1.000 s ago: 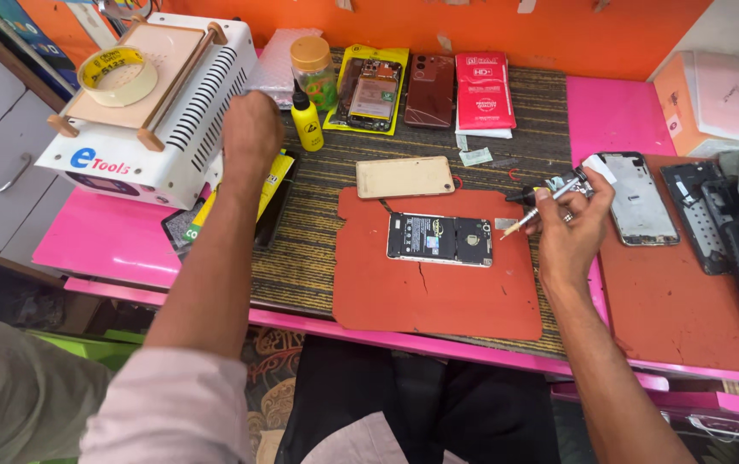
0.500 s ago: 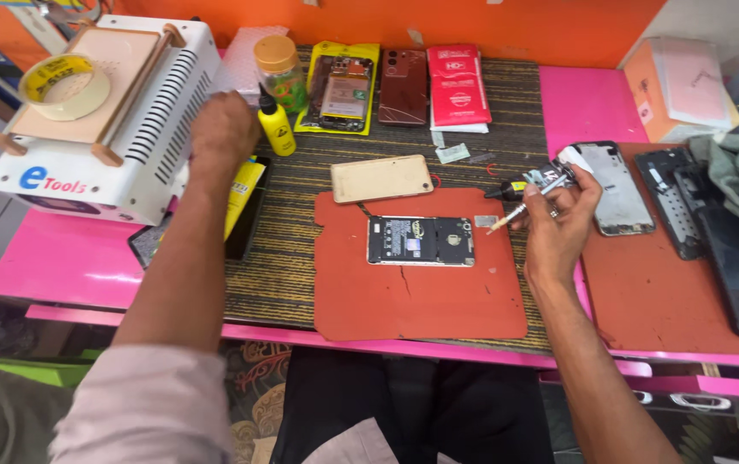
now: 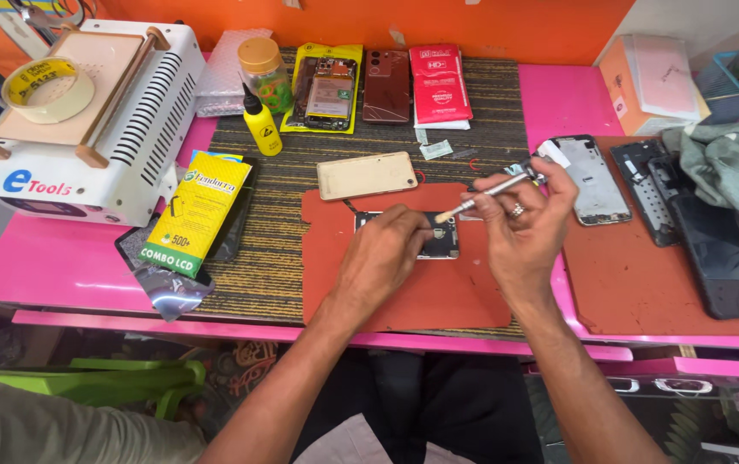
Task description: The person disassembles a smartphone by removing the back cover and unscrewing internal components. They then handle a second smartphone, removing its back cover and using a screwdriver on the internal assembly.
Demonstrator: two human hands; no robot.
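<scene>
Hands meet at centre frame over an opened phone (image 3: 438,236) lying on a red mat (image 3: 438,292). The left hand (image 3: 382,258) lies flat on the phone's left half, fingers together, covering it. The right hand (image 3: 520,228) pinches a thin tool (image 3: 481,196) between thumb and fingers, its pale tip touching the phone's right end. Below the hands the mat runs bare to the pink table edge (image 3: 215,322), leaving free room at lower centre; a second red mat (image 3: 644,283) to the right is bare in its near part too.

Left of the mat, a yellow flat package (image 3: 197,210) with a green band lies tilted over a dark panel. Just above the phone sits a gold back cover (image 3: 367,174). At upper left stands a white machine (image 3: 112,137) with a tape roll (image 3: 47,88) on top. Along the far edge: a yellow bottle (image 3: 262,125), a yellow-backed package (image 3: 325,88), a maroon phone (image 3: 386,84) and a red package (image 3: 440,82). Phone frames (image 3: 588,176) and a grey cloth (image 3: 730,167) crowd the right.
</scene>
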